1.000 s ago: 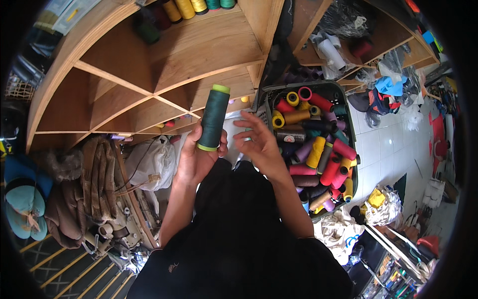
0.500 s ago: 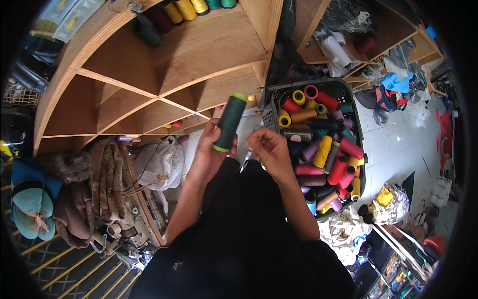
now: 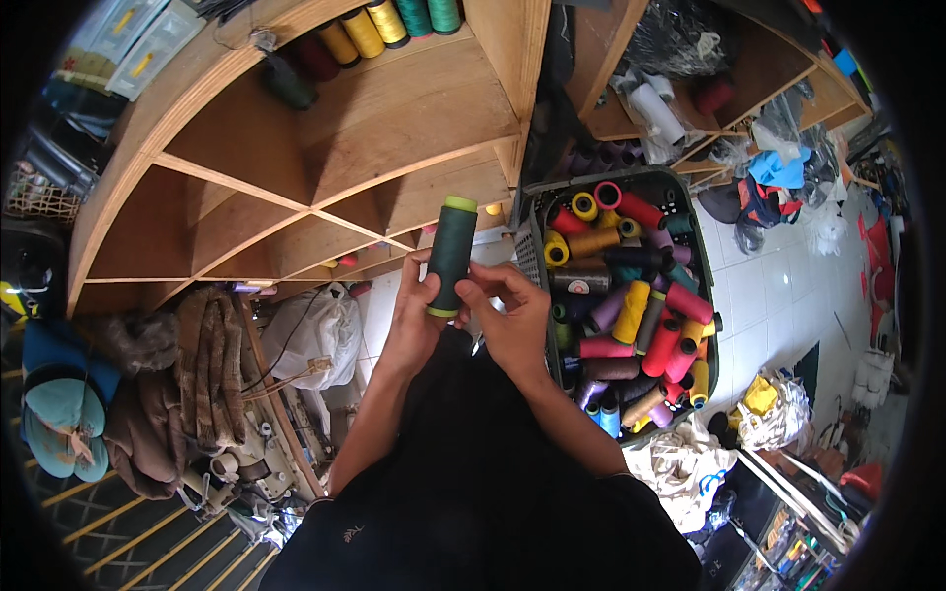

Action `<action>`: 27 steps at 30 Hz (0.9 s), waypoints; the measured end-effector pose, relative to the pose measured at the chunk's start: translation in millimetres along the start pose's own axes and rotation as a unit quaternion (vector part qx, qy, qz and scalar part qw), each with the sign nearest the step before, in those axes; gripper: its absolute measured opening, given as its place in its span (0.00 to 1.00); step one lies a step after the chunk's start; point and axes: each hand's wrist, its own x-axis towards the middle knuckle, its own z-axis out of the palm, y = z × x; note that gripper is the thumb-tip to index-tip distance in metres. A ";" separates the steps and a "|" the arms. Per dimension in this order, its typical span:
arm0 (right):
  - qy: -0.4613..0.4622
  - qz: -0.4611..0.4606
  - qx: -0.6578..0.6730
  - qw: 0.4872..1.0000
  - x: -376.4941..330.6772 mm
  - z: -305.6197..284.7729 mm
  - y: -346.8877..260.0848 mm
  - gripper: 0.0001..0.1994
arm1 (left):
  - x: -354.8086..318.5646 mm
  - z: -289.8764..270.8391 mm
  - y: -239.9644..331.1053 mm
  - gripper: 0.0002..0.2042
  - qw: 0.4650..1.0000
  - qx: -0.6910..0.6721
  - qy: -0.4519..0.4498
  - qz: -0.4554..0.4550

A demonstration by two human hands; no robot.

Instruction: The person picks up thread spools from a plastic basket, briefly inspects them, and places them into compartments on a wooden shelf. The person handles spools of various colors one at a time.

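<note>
In the head view, the tall dark green thread spool with lime-green end rims (image 3: 453, 251) is held up near the middle of the scene, almost upright, in front of the pale wooden shelving (image 3: 424, 94). The bare left hand (image 3: 417, 310) has its grip closed around the lower part of the spool, thumb across the front. The bare right hand (image 3: 515, 325) is bent in at the spool's lower right side, its thumb seeming to touch it; whether that grip pinches the spool or a loose thread end, I cannot tell.

On the far upper shelf, a row of yellow, gold and green thread spools (image 3: 364, 34) stands side by side, with much bare wood to its right and nearer. Just right of the hands, the dark plastic basket with perforated walls (image 3: 530, 258) holds a jumbled heap of red, yellow, purple and brown thread spools (image 3: 633, 312). Left of the hands sits a crumpled white plastic bag (image 3: 320, 335).

As far as this shows, the handling of the green spool looks midway: it is picked up but not yet set down, while the heap in the basket lies unsorted.
</note>
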 end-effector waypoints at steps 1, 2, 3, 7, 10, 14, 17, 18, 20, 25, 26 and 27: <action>0.002 -0.015 0.000 1.000 0.2 0.1 0.3 0.07 | -1.6 1.9 -1.2 0.19 1.000 0.023 0.012 0.015; -0.009 -0.006 0.019 1.000 1.5 0.5 0.0 0.06 | -1.6 0.6 0.4 0.19 0.999 0.037 0.010 0.022; -0.019 0.003 0.037 0.999 3.7 1.0 -0.5 0.05 | -0.8 -1.7 2.8 0.19 0.998 0.050 0.007 0.029; -0.072 -0.075 0.023 0.994 7.3 -1.6 -7.8 0.03 | -3.5 -3.6 0.9 0.19 0.998 0.025 0.036 0.035; -0.043 -0.111 0.019 0.993 11.6 -2.8 -7.2 0.03 | -4.1 -3.0 0.7 0.18 0.998 0.024 0.055 0.031; -0.104 -0.054 0.012 0.993 15.7 -12.7 -10.8 0.03 | -4.3 -5.4 -0.6 0.16 0.996 0.050 0.069 0.034; -0.150 0.036 -0.020 0.988 17.9 -23.0 -22.1 0.03 | -4.4 -7.3 3.6 0.16 0.996 0.014 0.082 0.031; -0.164 0.063 -0.064 0.982 18.2 -27.2 -27.5 0.03 | -4.3 -7.5 5.8 0.16 0.996 -0.002 0.088 0.029; -0.173 0.086 -0.113 0.975 18.4 -32.3 -30.4 0.03 | -2.8 -9.3 10.3 0.18 0.996 -0.041 0.078 0.027; -0.172 0.098 -0.013 0.980 26.1 -36.1 -16.0 0.04 | -9.7 2.1 33.9 0.21 0.993 -0.082 0.083 0.024; -0.194 0.116 -0.004 0.974 29.3 -36.0 -15.3 0.04 | -11.1 1.7 37.7 0.22 0.994 -0.071 0.075 0.029; -0.217 0.133 0.005 0.967 32.6 -35.7 -15.0 0.05 | -14.6 -8.1 42.6 0.25 0.998 -0.053 0.009 0.032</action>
